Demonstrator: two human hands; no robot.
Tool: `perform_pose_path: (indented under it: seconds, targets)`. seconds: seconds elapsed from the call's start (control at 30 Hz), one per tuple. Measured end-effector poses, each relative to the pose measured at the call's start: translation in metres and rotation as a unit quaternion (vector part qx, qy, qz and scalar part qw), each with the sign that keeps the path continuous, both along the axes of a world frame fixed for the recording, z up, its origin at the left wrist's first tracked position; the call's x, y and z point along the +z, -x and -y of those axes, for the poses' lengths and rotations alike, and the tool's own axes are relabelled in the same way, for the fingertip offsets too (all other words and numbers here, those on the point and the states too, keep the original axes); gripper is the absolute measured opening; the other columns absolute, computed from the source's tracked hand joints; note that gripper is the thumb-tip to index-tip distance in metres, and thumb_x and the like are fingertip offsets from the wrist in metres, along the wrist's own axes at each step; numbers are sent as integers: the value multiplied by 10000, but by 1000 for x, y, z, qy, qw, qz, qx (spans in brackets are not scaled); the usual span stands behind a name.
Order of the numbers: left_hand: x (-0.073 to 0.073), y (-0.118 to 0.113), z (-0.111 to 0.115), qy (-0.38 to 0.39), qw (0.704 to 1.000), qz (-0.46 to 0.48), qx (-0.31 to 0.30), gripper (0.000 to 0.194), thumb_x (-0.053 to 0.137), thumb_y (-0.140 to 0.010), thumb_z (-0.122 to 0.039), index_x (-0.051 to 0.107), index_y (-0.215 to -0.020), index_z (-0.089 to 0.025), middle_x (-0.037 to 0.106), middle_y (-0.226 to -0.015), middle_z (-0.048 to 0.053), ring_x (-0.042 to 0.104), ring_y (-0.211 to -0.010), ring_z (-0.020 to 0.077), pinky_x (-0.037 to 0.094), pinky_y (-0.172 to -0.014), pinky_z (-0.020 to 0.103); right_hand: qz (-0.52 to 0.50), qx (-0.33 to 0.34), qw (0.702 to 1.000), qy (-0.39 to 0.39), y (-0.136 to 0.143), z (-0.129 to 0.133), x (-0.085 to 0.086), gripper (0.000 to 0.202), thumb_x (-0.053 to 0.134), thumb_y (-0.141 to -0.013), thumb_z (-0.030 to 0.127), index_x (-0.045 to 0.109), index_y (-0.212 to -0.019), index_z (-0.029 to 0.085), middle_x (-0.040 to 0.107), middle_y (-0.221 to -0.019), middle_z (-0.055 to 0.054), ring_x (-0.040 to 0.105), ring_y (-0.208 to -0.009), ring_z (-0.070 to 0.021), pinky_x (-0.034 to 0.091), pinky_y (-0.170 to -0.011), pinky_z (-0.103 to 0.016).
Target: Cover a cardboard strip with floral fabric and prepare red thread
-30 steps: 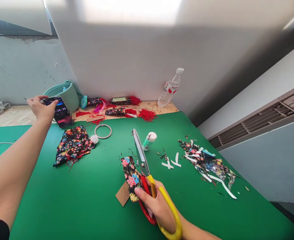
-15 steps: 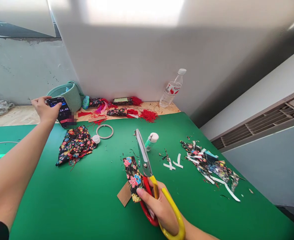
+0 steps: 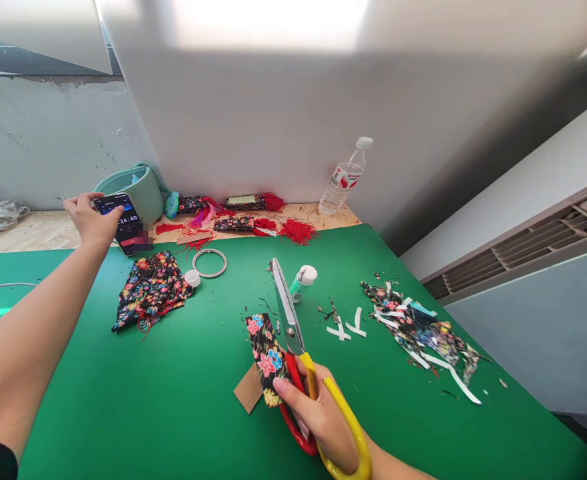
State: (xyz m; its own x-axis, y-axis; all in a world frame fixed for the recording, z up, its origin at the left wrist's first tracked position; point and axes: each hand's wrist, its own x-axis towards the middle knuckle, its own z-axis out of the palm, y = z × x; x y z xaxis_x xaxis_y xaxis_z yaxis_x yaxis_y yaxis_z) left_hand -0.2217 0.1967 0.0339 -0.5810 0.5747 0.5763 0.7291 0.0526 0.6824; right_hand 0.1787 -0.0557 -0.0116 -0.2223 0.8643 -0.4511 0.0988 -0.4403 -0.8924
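My left hand reaches to the far left and grips a phone by its sides, its lit screen facing me. The phone leans against a teal woven basket. In my right hand are scissors with one red and one yellow handle, blades closed and pointing away. Under that thumb is also a flat strip of black floral fabric. A piece of brown card lies partly behind the strip. Just past the blades stands a glue stick.
Black floral cloth, a white cap and a tape ring lie left of centre. Fabric and paper scraps cover the right side. At the back are red tassels, floral pieces and a water bottle.
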Motion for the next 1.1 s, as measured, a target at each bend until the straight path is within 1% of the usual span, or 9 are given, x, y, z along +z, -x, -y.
perform_pose_path:
  seconds: [0.1, 0.27, 0.43, 0.6, 0.73, 0.9, 1.0, 1.1]
  targets:
    - [-1, 1, -1, -3, 1000, 0, -2, 485, 764, -608, -78, 602, -1066, -67, 368, -1075, 70, 482, -1072, 208, 426, -958, 384, -9, 2, 1000, 7, 0, 1, -1, 438, 577, -725, 617, 452, -775, 200, 312, -367, 120, 269, -293, -60, 260, -303, -190]
    - [-2, 3, -1, -8, 1000, 5, -5, 473, 755, -599, -65, 599, -1045, -72, 353, -1042, 52, 486, -1018, 181, 434, -939, 370, -16, 11, 1000, -16, -2, 2, -2, 417, 592, -747, 590, 480, -749, 188, 329, -380, 103, 287, -310, -55, 251, -332, -193]
    - [1, 0, 0, -7, 1000, 14, -5, 478, 748, -586, -53, 591, -1037, -75, 344, -1023, 42, 484, -984, 167, 437, -941, 373, -17, 23, 999, -28, -2, 1, -2, 415, 581, -765, 586, 479, -751, 183, 322, -389, 105, 284, -323, -53, 248, -350, -194]
    - [4, -5, 0, -11, 999, 38, 5, 467, 744, -594, -37, 598, -1035, -79, 344, -1019, 35, 474, -978, 152, 424, -958, 365, -12, 12, 1000, -25, -1, 1, 0, 439, 593, -747, 597, 510, -791, 168, 332, -419, 99, 292, -343, -51, 248, -355, -188]
    - [4, -5, -2, -11, 998, 62, 20, 453, 766, -601, -73, 608, -1026, -77, 348, -1024, 39, 471, -970, 157, 433, -938, 366, -13, -5, 1000, -12, 0, 3, -3, 448, 603, -734, 606, 523, -819, 173, 316, -398, 105, 284, -328, -55, 250, -345, -190]
    - [2, -3, -3, -6, 998, 50, 29, 474, 773, -589, -73, 606, -1032, -96, 357, -1021, 36, 470, -994, 168, 410, -962, 374, -10, -14, 1000, 4, 0, 4, -6, 512, 608, -696, 655, 531, -851, 173, 330, -409, 103, 284, -326, -57, 258, -325, -191]
    - [2, -4, -3, -9, 998, 49, 29, 464, 774, -587, -77, 605, -1019, -91, 350, -1005, 34, 466, -1016, 183, 412, -960, 388, -11, -18, 1000, 4, 1, 4, -4, 512, 616, -692, 651, 535, -852, 171, 325, -393, 106, 281, -323, -55, 255, -326, -188]
    - [4, -6, -2, -7, 998, 55, 25, 439, 762, -605, -68, 594, -1011, -80, 337, -984, 29, 475, -958, 166, 421, -948, 397, -18, -16, 1000, 12, 1, 3, -4, 524, 619, -685, 652, 525, -876, 172, 314, -388, 116, 267, -316, -53, 257, -323, -187]
